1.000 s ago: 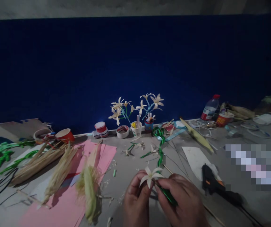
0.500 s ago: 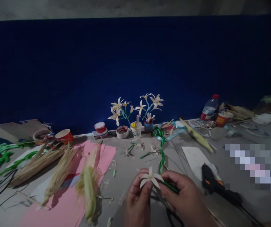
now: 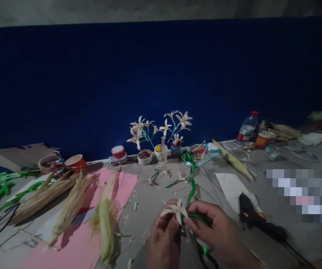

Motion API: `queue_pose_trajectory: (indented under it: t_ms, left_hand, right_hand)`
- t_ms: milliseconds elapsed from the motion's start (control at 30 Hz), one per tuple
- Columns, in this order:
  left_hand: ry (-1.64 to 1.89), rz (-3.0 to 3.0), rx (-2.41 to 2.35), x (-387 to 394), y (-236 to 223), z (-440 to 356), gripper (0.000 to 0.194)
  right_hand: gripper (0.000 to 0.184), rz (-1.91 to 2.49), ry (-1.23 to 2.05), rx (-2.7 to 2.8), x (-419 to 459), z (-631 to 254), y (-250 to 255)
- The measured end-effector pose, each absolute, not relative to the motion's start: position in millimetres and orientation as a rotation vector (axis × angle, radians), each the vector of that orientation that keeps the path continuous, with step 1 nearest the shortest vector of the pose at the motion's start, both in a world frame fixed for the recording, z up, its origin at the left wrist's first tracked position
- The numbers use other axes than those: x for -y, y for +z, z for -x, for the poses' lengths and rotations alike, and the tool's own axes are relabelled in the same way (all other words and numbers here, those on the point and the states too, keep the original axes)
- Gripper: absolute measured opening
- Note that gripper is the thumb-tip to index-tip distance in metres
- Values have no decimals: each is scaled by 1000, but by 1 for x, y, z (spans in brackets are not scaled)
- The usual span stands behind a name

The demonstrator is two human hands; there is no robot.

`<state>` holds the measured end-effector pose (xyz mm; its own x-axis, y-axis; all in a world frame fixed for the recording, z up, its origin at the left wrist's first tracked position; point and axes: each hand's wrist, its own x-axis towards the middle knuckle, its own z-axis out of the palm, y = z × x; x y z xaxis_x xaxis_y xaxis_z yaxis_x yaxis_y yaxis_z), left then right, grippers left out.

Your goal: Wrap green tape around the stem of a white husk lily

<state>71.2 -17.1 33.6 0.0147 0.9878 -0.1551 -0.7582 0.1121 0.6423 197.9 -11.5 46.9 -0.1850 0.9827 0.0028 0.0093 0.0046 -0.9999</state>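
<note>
My left hand (image 3: 163, 237) is closed, pinching a pale flower (image 3: 179, 211) that looks made of corn husk, its petals spread and tilted. My right hand (image 3: 221, 233) is closed on a shiny green ribbon (image 3: 192, 186) just right of the flower. This ribbon runs from a bunched part on the table toward my fingers, and a further bit shows below my right palm. Whatever stem the flower has is hidden by my fingers. Beneath the right hand lie black scissor-like handles (image 3: 208, 261), partly covered.
A black glue gun (image 3: 257, 220) lies to the right beside white paper (image 3: 232, 186). On the left, corn husks (image 3: 107, 231) rest on pink paper (image 3: 65, 257). Cups, tape and finished flowers (image 3: 140, 130) line the blue wall, with a bottle (image 3: 247, 129) farther right.
The flower has turned in my fingers, its petals now tipping to the left. More green ribbon shows around and below my right hand. The view has shifted only slightly.
</note>
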Motion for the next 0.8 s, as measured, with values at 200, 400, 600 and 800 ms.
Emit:
queue_pose_trajectory:
  t_ms: [200, 400, 600, 800]
  left_hand:
    - [1483, -388, -720, 19, 32, -73, 20]
    - [1487, -519, -715, 17, 36, -72, 18]
    - [1441, -585, -712, 13, 32, -68, 20]
    - [1407, -589, -712, 7, 27, -62, 26]
  right_hand:
    - [27, 1073, 1401, 1290, 10, -196, 49]
    - [17, 1101, 1359, 1308, 10, -198, 51]
    - [12, 1137, 1331, 1366, 7, -201, 61]
    - [21, 1133, 1382, 1298, 5, -195, 55]
